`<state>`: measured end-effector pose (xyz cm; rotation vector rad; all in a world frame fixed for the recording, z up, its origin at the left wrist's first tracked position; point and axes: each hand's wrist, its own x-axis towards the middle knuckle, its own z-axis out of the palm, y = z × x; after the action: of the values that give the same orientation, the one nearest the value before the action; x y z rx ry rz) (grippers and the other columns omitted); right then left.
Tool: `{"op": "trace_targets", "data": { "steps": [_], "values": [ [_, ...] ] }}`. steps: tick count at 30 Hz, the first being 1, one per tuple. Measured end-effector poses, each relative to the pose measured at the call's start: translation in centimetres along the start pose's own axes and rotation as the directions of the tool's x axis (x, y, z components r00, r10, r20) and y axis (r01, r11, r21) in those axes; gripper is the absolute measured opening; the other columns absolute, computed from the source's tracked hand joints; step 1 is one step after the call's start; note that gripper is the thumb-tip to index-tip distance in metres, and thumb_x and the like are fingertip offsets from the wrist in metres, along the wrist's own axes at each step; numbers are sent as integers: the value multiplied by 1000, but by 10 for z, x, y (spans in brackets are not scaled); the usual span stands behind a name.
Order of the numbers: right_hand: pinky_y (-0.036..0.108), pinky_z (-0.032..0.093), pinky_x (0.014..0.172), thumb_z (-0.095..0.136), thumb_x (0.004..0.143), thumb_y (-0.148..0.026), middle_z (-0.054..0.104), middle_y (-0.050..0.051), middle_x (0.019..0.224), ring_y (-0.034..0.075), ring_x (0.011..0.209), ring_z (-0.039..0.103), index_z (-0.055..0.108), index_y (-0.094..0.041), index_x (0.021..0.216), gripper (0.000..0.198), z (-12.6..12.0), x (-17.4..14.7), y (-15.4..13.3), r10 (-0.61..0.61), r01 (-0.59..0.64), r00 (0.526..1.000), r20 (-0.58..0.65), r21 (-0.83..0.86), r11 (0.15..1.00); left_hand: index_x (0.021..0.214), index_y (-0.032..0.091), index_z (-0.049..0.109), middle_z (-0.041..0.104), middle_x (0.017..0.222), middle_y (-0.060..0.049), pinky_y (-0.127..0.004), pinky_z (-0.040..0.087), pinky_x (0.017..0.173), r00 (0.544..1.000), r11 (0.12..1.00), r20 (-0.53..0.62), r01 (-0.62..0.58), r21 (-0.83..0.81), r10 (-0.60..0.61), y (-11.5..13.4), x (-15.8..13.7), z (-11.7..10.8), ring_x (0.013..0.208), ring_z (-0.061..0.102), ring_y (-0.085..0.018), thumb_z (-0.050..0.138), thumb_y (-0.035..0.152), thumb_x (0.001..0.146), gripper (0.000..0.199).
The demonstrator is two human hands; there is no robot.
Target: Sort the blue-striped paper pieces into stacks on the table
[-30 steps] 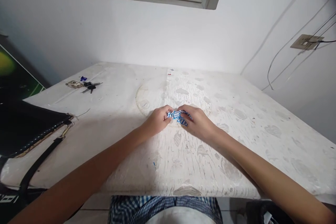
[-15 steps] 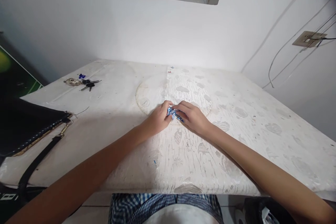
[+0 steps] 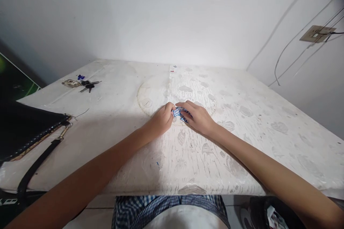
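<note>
Where the two bare hands come together near the middle of the table, a small clutch of flat blue-and-white pieces (image 3: 176, 112) lies between them, crisp-edged and overlapping, striped with thin blue lines like printed paper or card. The left hand (image 3: 162, 120) is nearly closed, thumb and bent forefinger pinching the left edge of the pieces. The right hand (image 3: 199, 117) is half curled, its fingers arched over the right side and a narrow gap above the thumb; how firmly it grips cannot be told.

Beneath them, the table cover (image 3: 115, 111) is off-white and slightly glossy, plain on the left and printed on the right with woodgrain streaks and grey leaf-like ovals. A faint brownish ring (image 3: 138, 96) curves across it behind the hands. Toward the far left lie dark-headed metal keys (image 3: 88, 85), with a rounded, beige-brown fob (image 3: 71, 83) and a crumpled, shiny blue scrap (image 3: 81, 77). Nearer on that side sits a smooth black bag (image 3: 29, 125), its edge beaded with glints, joined by a brassy metal clasp (image 3: 63, 132) to a flat, dark strap (image 3: 40, 164).
</note>
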<state>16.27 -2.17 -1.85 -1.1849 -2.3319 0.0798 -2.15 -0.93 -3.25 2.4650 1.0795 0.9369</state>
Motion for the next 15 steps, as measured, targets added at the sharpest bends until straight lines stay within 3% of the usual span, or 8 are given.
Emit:
{"op": "trace_targets", "data": {
  "steps": [15],
  "values": [
    [25, 38, 60, 36, 92, -21, 62, 5, 85, 14, 69, 54, 53, -17, 102, 20, 4, -1, 8, -48, 48, 997, -56, -2, 999, 79, 19, 40, 43, 67, 3, -24, 34, 58, 999, 1000, -36, 10, -18, -11, 0, 2, -2, 60, 42, -11, 34, 9, 85, 12]
  ]
}}
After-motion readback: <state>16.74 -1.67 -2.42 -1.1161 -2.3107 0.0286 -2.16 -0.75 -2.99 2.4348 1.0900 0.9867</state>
